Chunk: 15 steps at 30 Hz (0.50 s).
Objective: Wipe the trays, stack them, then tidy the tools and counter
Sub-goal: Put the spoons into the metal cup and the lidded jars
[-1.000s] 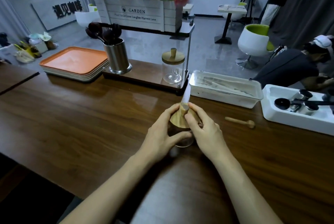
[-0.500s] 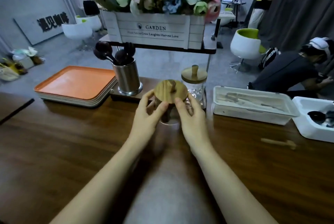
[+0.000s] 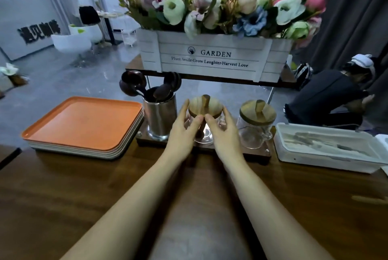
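A glass jar with a wooden lid (image 3: pixel 203 106) stands on the dark shelf base (image 3: pixel 247 153), between the steel utensil cup (image 3: pixel 160 117) and a second lidded glass jar (image 3: pixel 256 123). My left hand (image 3: pixel 183 131) and my right hand (image 3: pixel 225 132) cup the jar from both sides, thumbs meeting under the lid's front. A stack of orange trays (image 3: pixel 84 126) lies at the left on the wooden counter (image 3: pixel 63 192).
A white flower box marked GARDEN (image 3: pixel 214 58) sits on the shelf above the jars. A white bin with utensils (image 3: pixel 329 149) lies at the right, and a small wooden stick (image 3: pixel 369 200) near the right edge. People are behind the counter.
Both hands carried the lidded jar from the middle of the counter forward to the shelf base beside the second jar. The view moved closer to the shelf.
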Each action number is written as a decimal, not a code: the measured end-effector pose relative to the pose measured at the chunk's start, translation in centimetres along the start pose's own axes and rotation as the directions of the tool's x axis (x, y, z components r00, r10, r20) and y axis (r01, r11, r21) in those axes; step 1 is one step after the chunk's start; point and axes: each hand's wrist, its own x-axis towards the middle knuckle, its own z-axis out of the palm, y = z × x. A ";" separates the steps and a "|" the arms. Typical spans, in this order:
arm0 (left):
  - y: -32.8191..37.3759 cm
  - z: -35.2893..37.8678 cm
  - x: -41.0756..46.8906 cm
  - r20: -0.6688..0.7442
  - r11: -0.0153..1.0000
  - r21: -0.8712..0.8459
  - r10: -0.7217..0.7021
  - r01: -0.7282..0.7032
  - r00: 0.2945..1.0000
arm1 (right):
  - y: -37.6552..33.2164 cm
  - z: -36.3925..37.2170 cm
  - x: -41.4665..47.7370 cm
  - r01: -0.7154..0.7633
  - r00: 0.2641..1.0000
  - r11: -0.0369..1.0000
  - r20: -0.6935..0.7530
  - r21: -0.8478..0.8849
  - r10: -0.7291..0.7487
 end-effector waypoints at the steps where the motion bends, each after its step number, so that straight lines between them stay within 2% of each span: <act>1: -0.3 -0.1 0.2 0.002 1.000 0.002 -0.008 0.008 1.000 | 0.2 0.1 0.1 0.002 1.000 1.000 0.003 -0.003 -0.002; 4: -1.1 -0.3 0.7 0.010 1.000 -0.014 -0.022 0.022 1.000 | 0.7 0.6 0.4 0.024 1.000 0.999 0.008 -0.040 -0.024; 8: -0.9 -0.3 0.7 0.010 1.000 0.012 -0.018 0.018 1.000 | 1.1 0.7 0.7 -0.024 1.000 0.997 0.017 -0.074 0.025; 11: -1.0 -0.1 -0.3 0.014 0.997 0.049 -0.056 0.056 0.998 | 0.8 -0.1 -0.5 -0.017 0.997 1.000 0.071 -0.014 0.018; 15: 0.0 0.4 -4.1 -0.142 0.987 0.027 -0.154 0.160 0.978 | 0.6 -2.5 -4.8 0.004 0.998 0.999 0.058 0.033 -0.006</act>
